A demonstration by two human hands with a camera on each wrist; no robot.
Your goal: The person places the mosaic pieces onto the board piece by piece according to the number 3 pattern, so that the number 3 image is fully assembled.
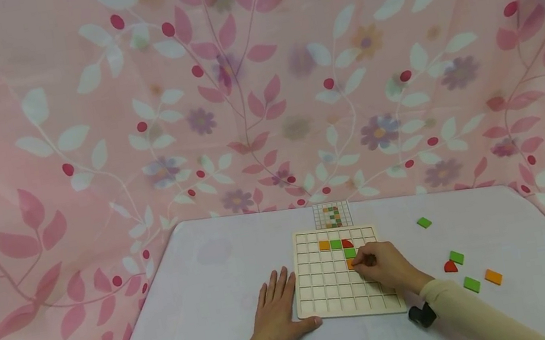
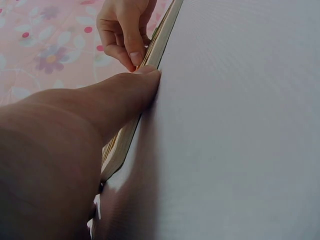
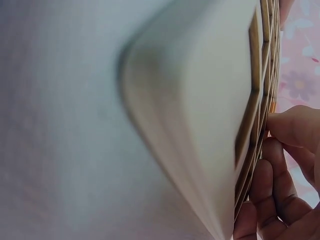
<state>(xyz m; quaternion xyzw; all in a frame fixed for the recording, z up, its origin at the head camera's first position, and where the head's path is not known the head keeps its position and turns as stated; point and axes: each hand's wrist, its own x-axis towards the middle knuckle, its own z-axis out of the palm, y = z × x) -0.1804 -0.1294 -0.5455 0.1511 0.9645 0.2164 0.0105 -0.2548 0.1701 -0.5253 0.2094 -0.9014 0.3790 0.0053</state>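
At the left we see the left hand [image 1: 277,313] lying flat on the counter [image 1: 208,301], fingers straight and holding nothing, its thumb tip touching the lower left edge of the grid board [image 1: 324,287]; the left wrist view shows that thumb [image 2: 135,87] against the board's side.

The board lies square to us at the middle of the counter. Its upper rows carry an orange tile [image 1: 324,245], a green tile [image 1: 336,243] and a red quarter-round tile [image 1: 346,243] in a line, with a second green tile [image 1: 350,252] one row below the red one.

The right hand [image 1: 383,264] rests over the board's right part, fingers curled, pinching an orange piece [image 1: 350,264] directly below that second green tile. We judge the piece to sit at, or just over, its cell; whether it is fully seated we cannot tell. The right hand is the nearer one.

Behind the board lies a small pattern card [image 1: 332,214]. To the right, loose tiles [image 1: 462,270] lie scattered on the counter. A pink floral cloth [image 1: 83,135] backs the scene.
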